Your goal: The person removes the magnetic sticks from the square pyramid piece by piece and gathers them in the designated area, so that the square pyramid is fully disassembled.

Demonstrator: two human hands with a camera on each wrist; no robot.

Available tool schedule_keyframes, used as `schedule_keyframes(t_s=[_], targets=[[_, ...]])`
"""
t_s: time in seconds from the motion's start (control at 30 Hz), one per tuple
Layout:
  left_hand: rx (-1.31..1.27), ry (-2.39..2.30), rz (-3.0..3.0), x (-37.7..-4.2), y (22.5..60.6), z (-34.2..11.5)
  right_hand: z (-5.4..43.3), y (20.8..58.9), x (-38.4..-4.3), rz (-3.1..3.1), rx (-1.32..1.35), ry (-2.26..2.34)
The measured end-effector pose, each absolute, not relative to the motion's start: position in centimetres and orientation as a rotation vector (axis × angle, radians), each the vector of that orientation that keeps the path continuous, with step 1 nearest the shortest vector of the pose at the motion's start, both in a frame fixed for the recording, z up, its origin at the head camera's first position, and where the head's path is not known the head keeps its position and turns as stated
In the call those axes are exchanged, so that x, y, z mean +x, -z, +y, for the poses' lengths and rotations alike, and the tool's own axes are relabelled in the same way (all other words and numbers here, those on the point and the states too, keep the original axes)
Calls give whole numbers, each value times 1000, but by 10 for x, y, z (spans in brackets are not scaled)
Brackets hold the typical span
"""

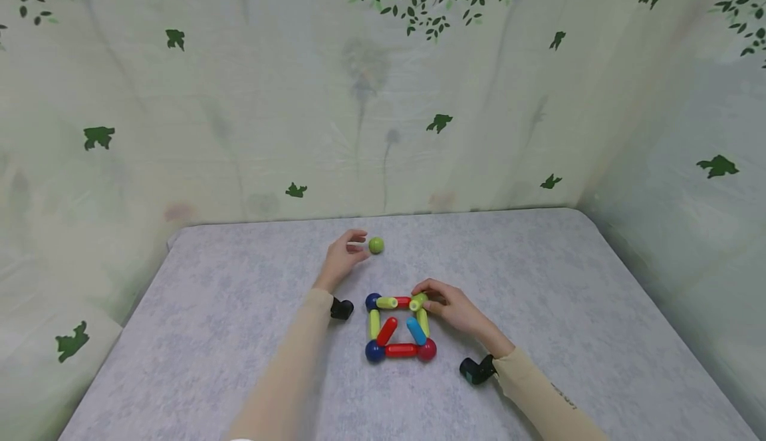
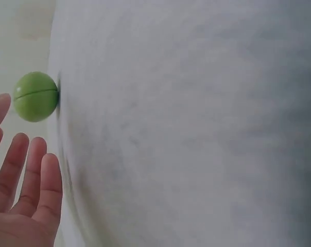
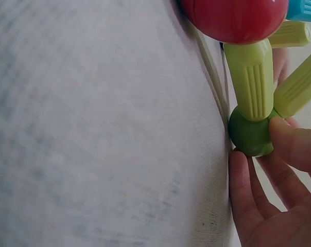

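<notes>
A loose green ball (image 1: 376, 245) rests on the table toward the back, a seam line round it. My left hand (image 1: 345, 253) is just left of it, fingers spread and holding nothing; the left wrist view shows the ball (image 2: 36, 96) beyond the fingertips (image 2: 51, 162). A frame of rods and balls lies nearer me, with blue balls (image 1: 375, 351) at its left corners and a red ball (image 1: 427, 350) at front right. My right hand (image 1: 450, 302) holds its back right corner, thumb and fingers round a green ball (image 3: 251, 131) with yellow-green rods (image 3: 253, 82) on it.
Red rods (image 1: 401, 350) and a light blue rod (image 1: 415, 330) belong to the frame; several rods slant upward from its corners. Black wrist cameras (image 1: 477, 370) sit on both sleeves. A leaf-printed curtain (image 1: 395, 95) hangs behind the grey table (image 1: 239, 308).
</notes>
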State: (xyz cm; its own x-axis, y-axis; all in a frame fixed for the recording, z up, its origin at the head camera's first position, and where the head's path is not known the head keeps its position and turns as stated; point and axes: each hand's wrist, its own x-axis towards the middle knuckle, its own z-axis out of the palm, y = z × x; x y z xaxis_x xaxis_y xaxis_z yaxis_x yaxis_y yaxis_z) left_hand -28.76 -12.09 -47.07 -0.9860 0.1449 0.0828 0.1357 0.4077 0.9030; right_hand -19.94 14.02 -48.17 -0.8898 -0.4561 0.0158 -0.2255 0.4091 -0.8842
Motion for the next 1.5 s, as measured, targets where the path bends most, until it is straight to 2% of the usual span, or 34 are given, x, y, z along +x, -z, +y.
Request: schedule_keyframes(t_s=[0.27,0.47,0.8,1.03,1.27,1.5], targets=[[653,-1639,2421,-236,443,-126,138,474,-193,2445,-574,1481],[854,-1462,2347,-217,462,-125,137,451,-183,2401,-592,1487],[1136,-1263,2607,-198,468,-110,139,448,-180,2387,-588,1503],[1173,-1139,2735,-193,466,-108,139,448,-179,2374,-587,1507],[1016,-1247,2705,-197,468,-109,138,449,-180,2369,-590,1510],[1018,-1221,2749,-200,470,-108,137,450,-180,2366,-592,1517]])
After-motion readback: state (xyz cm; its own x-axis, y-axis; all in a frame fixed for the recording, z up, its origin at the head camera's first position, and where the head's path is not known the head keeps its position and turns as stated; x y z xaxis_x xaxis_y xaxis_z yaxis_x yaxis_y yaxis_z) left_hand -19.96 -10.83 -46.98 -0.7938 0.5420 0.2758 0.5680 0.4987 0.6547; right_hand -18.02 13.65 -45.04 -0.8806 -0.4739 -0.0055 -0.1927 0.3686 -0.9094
